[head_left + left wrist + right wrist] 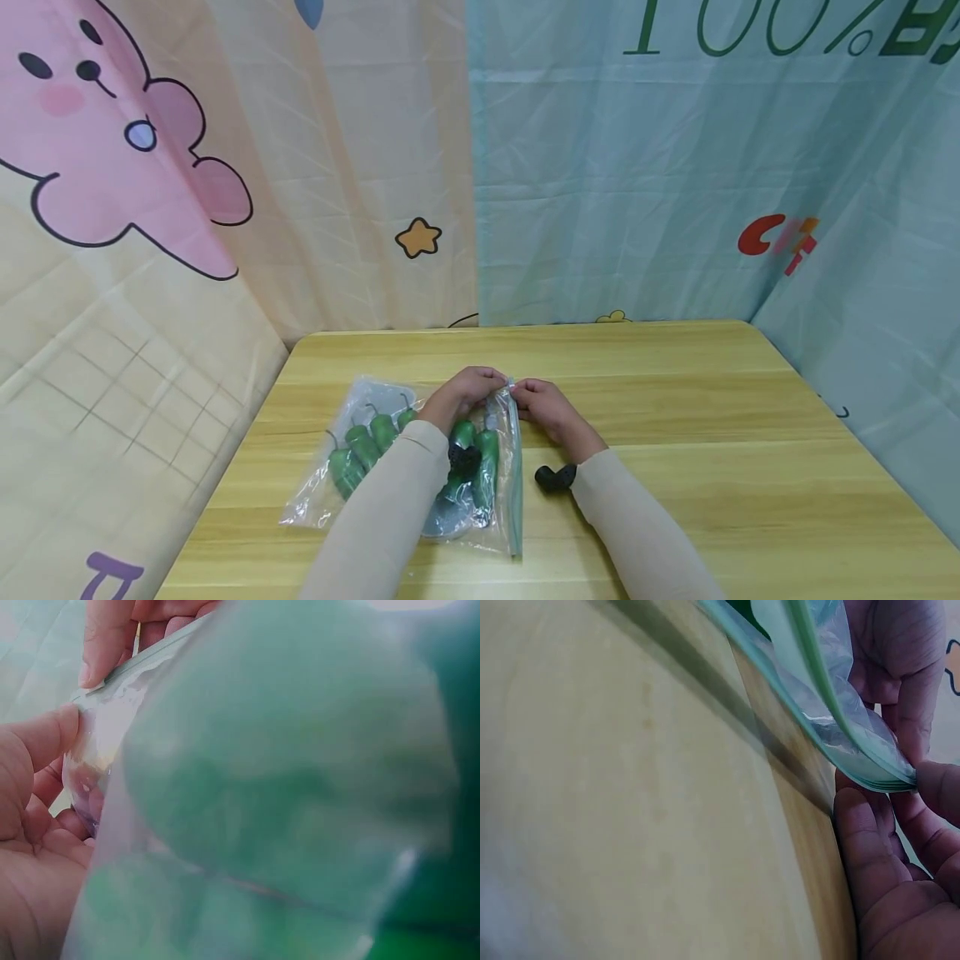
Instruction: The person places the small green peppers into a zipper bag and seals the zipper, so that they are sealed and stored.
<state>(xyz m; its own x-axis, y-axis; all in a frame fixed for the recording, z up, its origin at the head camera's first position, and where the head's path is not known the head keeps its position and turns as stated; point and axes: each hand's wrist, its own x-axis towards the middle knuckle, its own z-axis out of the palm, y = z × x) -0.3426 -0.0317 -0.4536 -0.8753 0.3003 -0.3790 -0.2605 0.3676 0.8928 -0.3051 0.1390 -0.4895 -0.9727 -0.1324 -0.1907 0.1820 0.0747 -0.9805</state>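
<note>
A clear zip bag [504, 533] with a green strip [516, 492] along its right edge lies on the table. Inside are several green peppers [347, 472] and what look like pale trays. At the strip's far end, my right hand [546, 407] pinches the corner between thumb and fingers; the right wrist view shows the green strip [817, 739] curving up to that pinch. Close beside it, my left hand [468, 390] holds the bag just inside the strip, its thumb [56, 731] on the near face and fingers behind. The left forearm covers part of the bag.
The bag lies on a light wooden table [675, 400], which extends to the right. Printed curtains [600, 183] hang behind and at both sides. A black wrist device [555, 478] sits by the right cuff, another [465, 460] by the left.
</note>
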